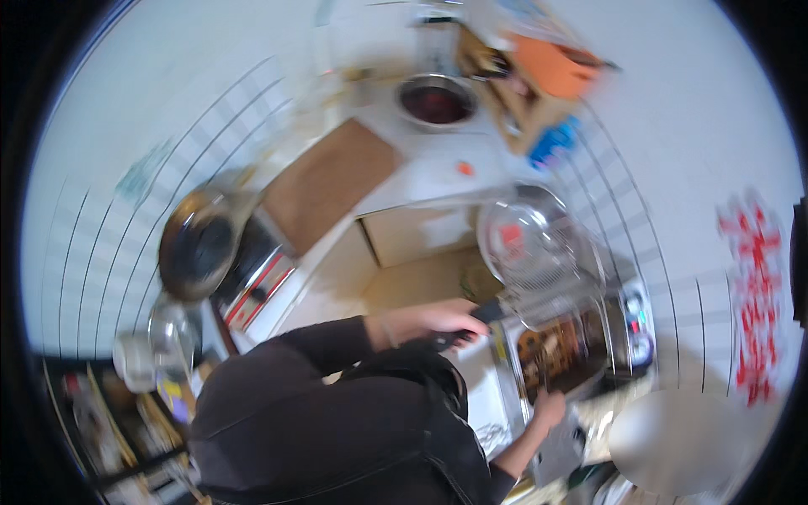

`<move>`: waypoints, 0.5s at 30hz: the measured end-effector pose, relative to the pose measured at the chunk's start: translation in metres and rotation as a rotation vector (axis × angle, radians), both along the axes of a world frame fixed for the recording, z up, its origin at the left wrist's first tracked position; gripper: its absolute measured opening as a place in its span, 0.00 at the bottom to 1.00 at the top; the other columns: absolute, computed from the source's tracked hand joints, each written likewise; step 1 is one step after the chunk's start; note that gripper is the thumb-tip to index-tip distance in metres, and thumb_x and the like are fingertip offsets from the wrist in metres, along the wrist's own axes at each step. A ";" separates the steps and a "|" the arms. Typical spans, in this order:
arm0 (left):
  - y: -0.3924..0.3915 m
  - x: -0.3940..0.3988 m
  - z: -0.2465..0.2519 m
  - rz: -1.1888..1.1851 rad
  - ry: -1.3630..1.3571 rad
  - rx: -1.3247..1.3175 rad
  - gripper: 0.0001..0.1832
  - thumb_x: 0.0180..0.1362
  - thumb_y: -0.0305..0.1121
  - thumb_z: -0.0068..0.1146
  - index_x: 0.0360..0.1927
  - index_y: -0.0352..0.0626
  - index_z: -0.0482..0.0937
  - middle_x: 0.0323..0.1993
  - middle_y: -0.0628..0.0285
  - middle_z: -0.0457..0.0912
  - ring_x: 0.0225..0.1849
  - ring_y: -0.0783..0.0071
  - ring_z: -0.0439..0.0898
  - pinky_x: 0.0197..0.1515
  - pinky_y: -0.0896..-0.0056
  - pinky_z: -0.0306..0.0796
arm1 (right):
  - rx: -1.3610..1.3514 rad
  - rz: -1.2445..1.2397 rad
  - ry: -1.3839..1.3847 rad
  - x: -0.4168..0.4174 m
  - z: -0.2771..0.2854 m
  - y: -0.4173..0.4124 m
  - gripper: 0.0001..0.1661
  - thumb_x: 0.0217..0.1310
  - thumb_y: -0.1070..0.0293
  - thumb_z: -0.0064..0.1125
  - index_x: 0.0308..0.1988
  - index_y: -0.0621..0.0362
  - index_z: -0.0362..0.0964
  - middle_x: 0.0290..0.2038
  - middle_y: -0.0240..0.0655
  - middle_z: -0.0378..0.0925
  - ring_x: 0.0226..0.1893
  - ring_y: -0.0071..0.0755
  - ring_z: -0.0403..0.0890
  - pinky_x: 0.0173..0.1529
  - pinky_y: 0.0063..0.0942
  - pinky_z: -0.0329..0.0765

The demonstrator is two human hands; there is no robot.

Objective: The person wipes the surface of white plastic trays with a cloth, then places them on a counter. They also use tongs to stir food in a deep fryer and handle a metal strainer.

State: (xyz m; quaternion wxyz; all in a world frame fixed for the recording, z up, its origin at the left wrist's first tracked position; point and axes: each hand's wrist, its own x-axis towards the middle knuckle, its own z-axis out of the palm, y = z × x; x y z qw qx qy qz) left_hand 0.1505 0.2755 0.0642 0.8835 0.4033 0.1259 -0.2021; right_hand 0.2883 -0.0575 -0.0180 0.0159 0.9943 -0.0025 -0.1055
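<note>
My left hand [457, 325] is closed around the black handle [489, 310] of a wire basket or strainer [546, 287], held beside a metal tray of brownish food [549, 347] in what looks like an oven or fryer. My right hand [549, 407] is at the near edge of that tray, its fingers closed on a thin utensil [545, 379] that reaches into the food; blur hides its kind. Beyond the basket, a round metal bowl or lid [521, 230] with a red patch is partly seen through the wire.
A brown board [331, 183] lies on the white counter, with a steel bowl of dark red contents [437, 104] behind it. A large pan [199, 246] rests on a stove [259, 290] at left. A wooden rack [505, 107] and an orange container [552, 66] stand at back.
</note>
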 end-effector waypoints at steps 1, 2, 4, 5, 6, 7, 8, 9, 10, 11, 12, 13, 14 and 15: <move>-0.004 -0.004 -0.013 0.005 0.008 0.015 0.09 0.55 0.32 0.55 0.24 0.42 0.70 0.17 0.68 0.70 0.15 0.81 0.67 0.16 0.75 0.63 | 0.001 0.009 0.002 -0.002 0.003 0.001 0.23 0.47 0.53 0.61 0.35 0.61 0.77 0.35 0.49 0.80 0.37 0.56 0.80 0.41 0.48 0.75; -0.003 -0.008 -0.014 0.009 0.002 0.018 0.08 0.55 0.32 0.55 0.26 0.42 0.70 0.17 0.68 0.70 0.15 0.81 0.67 0.15 0.76 0.63 | 0.009 -0.001 0.007 -0.003 0.003 0.004 0.23 0.46 0.52 0.61 0.36 0.61 0.77 0.35 0.48 0.80 0.38 0.56 0.80 0.41 0.48 0.76; -0.005 -0.014 -0.002 0.054 0.038 0.038 0.08 0.55 0.32 0.55 0.27 0.42 0.70 0.17 0.68 0.70 0.15 0.81 0.68 0.15 0.76 0.64 | -0.004 -0.032 0.010 0.002 0.000 -0.005 0.24 0.46 0.52 0.62 0.37 0.59 0.78 0.36 0.46 0.80 0.38 0.55 0.80 0.41 0.47 0.76; -0.005 -0.017 0.000 0.061 0.043 0.029 0.08 0.55 0.32 0.55 0.27 0.41 0.70 0.17 0.68 0.70 0.15 0.81 0.68 0.15 0.76 0.65 | -0.016 -0.037 0.013 0.008 -0.006 -0.009 0.24 0.45 0.51 0.62 0.38 0.58 0.79 0.37 0.45 0.81 0.38 0.54 0.80 0.41 0.46 0.76; -0.007 -0.020 0.000 0.078 0.040 0.031 0.07 0.55 0.32 0.55 0.28 0.41 0.70 0.17 0.68 0.70 0.15 0.81 0.68 0.15 0.76 0.65 | -0.017 -0.056 -0.012 0.006 -0.001 -0.007 0.25 0.42 0.51 0.62 0.36 0.59 0.79 0.36 0.47 0.81 0.38 0.55 0.80 0.42 0.46 0.76; -0.008 -0.023 -0.001 0.093 0.039 0.032 0.07 0.55 0.32 0.55 0.29 0.40 0.70 0.17 0.68 0.70 0.15 0.81 0.68 0.15 0.76 0.65 | -0.009 -0.048 -0.008 0.007 -0.001 -0.005 0.25 0.43 0.51 0.62 0.36 0.59 0.80 0.36 0.47 0.81 0.38 0.55 0.80 0.42 0.45 0.76; -0.009 -0.026 -0.002 0.105 0.038 0.033 0.07 0.55 0.32 0.55 0.30 0.40 0.71 0.17 0.68 0.70 0.15 0.81 0.68 0.15 0.76 0.65 | -0.001 -0.042 -0.003 0.009 -0.001 -0.006 0.24 0.43 0.51 0.62 0.35 0.59 0.80 0.35 0.47 0.81 0.37 0.54 0.80 0.42 0.45 0.76; -0.009 -0.027 -0.003 0.112 0.038 0.034 0.08 0.55 0.32 0.55 0.31 0.40 0.70 0.17 0.68 0.69 0.15 0.81 0.68 0.15 0.76 0.65 | 0.011 -0.046 -0.002 0.011 -0.002 -0.007 0.24 0.43 0.51 0.62 0.35 0.59 0.80 0.35 0.46 0.81 0.37 0.54 0.80 0.42 0.45 0.76; -0.008 -0.027 -0.004 0.118 0.040 0.035 0.08 0.55 0.32 0.55 0.33 0.40 0.70 0.17 0.68 0.69 0.15 0.81 0.68 0.15 0.76 0.65 | -0.007 -0.063 0.067 0.019 -0.005 -0.009 0.23 0.45 0.52 0.64 0.37 0.58 0.80 0.36 0.45 0.81 0.38 0.53 0.80 0.40 0.46 0.76; -0.008 -0.028 -0.004 0.124 0.042 0.035 0.09 0.55 0.32 0.55 0.34 0.39 0.70 0.17 0.68 0.69 0.15 0.81 0.68 0.15 0.76 0.65 | -0.027 -0.047 0.040 0.021 -0.007 -0.010 0.23 0.45 0.52 0.64 0.37 0.58 0.80 0.36 0.45 0.81 0.38 0.53 0.80 0.40 0.46 0.76; -0.006 -0.030 -0.005 0.127 0.047 0.040 0.09 0.54 0.32 0.55 0.34 0.39 0.70 0.17 0.68 0.69 0.15 0.81 0.68 0.15 0.76 0.65 | -0.044 -0.035 0.012 0.018 -0.007 -0.008 0.23 0.44 0.52 0.64 0.37 0.58 0.80 0.36 0.45 0.81 0.38 0.53 0.80 0.40 0.46 0.76; -0.005 -0.032 -0.005 0.130 0.053 0.045 0.09 0.54 0.32 0.55 0.35 0.39 0.70 0.17 0.68 0.69 0.15 0.81 0.68 0.15 0.76 0.65 | -0.062 -0.023 -0.015 0.016 -0.008 -0.006 0.23 0.44 0.52 0.64 0.37 0.58 0.80 0.36 0.46 0.81 0.37 0.53 0.80 0.40 0.46 0.76; -0.004 -0.033 -0.005 0.133 0.059 0.050 0.10 0.54 0.32 0.55 0.36 0.39 0.70 0.17 0.68 0.69 0.15 0.81 0.68 0.15 0.75 0.65 | -0.051 -0.024 0.012 0.018 -0.008 -0.006 0.23 0.44 0.52 0.65 0.37 0.58 0.80 0.36 0.46 0.81 0.37 0.53 0.80 0.40 0.46 0.76; -0.002 -0.034 -0.005 0.134 0.055 0.039 0.10 0.54 0.32 0.55 0.36 0.39 0.70 0.17 0.67 0.69 0.15 0.81 0.69 0.15 0.75 0.65 | -0.039 -0.026 0.038 0.019 -0.009 -0.007 0.23 0.44 0.52 0.65 0.37 0.58 0.80 0.36 0.46 0.81 0.37 0.53 0.80 0.40 0.45 0.76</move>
